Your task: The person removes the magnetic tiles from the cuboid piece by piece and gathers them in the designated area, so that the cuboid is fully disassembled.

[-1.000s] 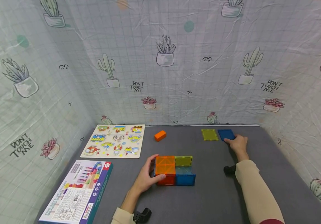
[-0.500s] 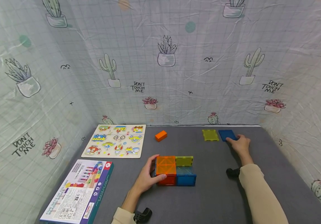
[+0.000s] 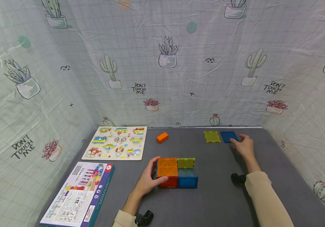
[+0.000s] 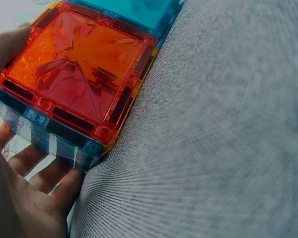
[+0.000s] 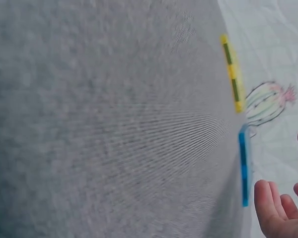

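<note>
My left hand (image 3: 147, 180) grips the left end of a small box-like build of magnetic tiles (image 3: 167, 167). Its thumb lies along the red front tile (image 4: 79, 64), and in the left wrist view the fingers curl around the clear blue side tile (image 4: 44, 136). The build has an orange top on the left, with a blue front tile (image 3: 188, 182) and an upright yellow-green tile (image 3: 186, 163) on the right. At the back right, my right hand (image 3: 244, 147) hovers at the right edge of a flat blue tile (image 3: 228, 136), thumb and fingers spread, with nothing held.
A flat yellow-green tile (image 3: 212, 136) lies left of the blue one. An orange block (image 3: 162, 137) is near the back middle. A vehicle picture puzzle board (image 3: 115, 143) and a printed box (image 3: 77, 192) occupy the left. Patterned cloth (image 3: 190, 75) surrounds the grey table (image 3: 207, 205).
My right hand has drawn slightly to the right, off the flat blue tile, and its forearm has shifted right too. The left hand and the tile build have stayed in place.
</note>
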The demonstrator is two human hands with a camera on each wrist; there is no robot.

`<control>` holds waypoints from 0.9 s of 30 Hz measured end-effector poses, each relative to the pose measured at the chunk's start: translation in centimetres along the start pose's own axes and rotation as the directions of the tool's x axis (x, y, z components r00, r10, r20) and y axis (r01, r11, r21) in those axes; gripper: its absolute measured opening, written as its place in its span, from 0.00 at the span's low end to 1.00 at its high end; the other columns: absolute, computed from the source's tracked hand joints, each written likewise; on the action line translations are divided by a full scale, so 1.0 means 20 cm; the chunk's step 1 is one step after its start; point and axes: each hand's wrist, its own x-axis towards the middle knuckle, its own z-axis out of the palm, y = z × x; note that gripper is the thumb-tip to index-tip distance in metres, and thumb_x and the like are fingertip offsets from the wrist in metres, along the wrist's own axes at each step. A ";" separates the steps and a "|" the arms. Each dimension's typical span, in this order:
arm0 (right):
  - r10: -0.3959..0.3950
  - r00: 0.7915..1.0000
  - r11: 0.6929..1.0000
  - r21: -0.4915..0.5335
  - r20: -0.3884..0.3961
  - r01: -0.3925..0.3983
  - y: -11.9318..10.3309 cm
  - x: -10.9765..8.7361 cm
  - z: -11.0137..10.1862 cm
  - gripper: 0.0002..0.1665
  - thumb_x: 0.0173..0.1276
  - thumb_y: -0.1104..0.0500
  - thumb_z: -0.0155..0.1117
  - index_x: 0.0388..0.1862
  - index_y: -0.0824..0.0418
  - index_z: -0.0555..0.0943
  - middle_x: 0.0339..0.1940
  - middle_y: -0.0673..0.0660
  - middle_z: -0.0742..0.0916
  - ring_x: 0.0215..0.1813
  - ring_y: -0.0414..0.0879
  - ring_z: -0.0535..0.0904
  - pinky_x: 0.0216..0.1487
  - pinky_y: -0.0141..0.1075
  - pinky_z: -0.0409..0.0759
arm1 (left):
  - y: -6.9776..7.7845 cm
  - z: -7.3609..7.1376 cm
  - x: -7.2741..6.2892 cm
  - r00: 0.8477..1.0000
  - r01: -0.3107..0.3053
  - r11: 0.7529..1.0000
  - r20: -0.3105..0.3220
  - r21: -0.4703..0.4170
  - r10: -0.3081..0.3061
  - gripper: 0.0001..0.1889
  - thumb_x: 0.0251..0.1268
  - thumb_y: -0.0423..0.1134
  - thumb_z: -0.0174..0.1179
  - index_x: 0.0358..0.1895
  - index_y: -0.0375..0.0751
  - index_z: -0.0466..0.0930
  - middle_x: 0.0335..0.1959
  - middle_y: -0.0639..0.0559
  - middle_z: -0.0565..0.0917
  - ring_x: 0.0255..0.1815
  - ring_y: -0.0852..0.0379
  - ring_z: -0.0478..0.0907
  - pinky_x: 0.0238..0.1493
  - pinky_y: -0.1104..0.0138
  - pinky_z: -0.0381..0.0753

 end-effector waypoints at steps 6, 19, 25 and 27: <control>-0.054 0.999 0.999 0.008 0.009 0.054 -0.05 -0.06 -0.02 0.42 0.74 0.48 0.58 0.76 0.73 0.58 0.70 0.77 0.69 0.68 0.70 0.69 0.63 0.60 0.73 | 0.12 -0.02 -0.02 0.999 0.016 1.000 0.034 0.009 -0.017 0.43 0.60 0.39 0.69 0.76 0.39 0.57 0.68 0.46 0.71 0.64 0.52 0.71 0.70 0.65 0.71; -0.172 0.985 0.985 0.026 0.006 0.172 -0.22 -0.25 -0.05 0.44 0.73 0.43 0.60 0.75 0.68 0.60 0.68 0.72 0.72 0.64 0.66 0.74 0.59 0.59 0.76 | -0.01 0.00 0.01 1.000 0.019 0.999 -0.001 -0.030 -0.019 0.43 0.59 0.41 0.70 0.77 0.46 0.57 0.69 0.53 0.71 0.65 0.55 0.70 0.70 0.67 0.70; -0.226 0.974 0.974 0.022 0.013 0.226 -0.27 -0.34 -0.05 0.43 0.72 0.41 0.61 0.74 0.66 0.63 0.66 0.69 0.75 0.62 0.64 0.76 0.56 0.58 0.78 | 0.00 0.00 0.00 1.000 0.004 1.000 0.002 -0.026 -0.004 0.43 0.59 0.42 0.70 0.76 0.46 0.57 0.68 0.53 0.71 0.65 0.54 0.70 0.70 0.66 0.69; -0.248 0.969 0.968 0.027 0.010 0.248 -0.28 -0.36 -0.04 0.42 0.72 0.42 0.62 0.73 0.66 0.64 0.66 0.69 0.75 0.61 0.63 0.76 0.56 0.57 0.78 | 0.00 0.00 0.00 1.000 0.003 1.000 0.005 -0.024 -0.003 0.43 0.59 0.42 0.70 0.76 0.46 0.57 0.68 0.53 0.71 0.65 0.54 0.70 0.70 0.67 0.69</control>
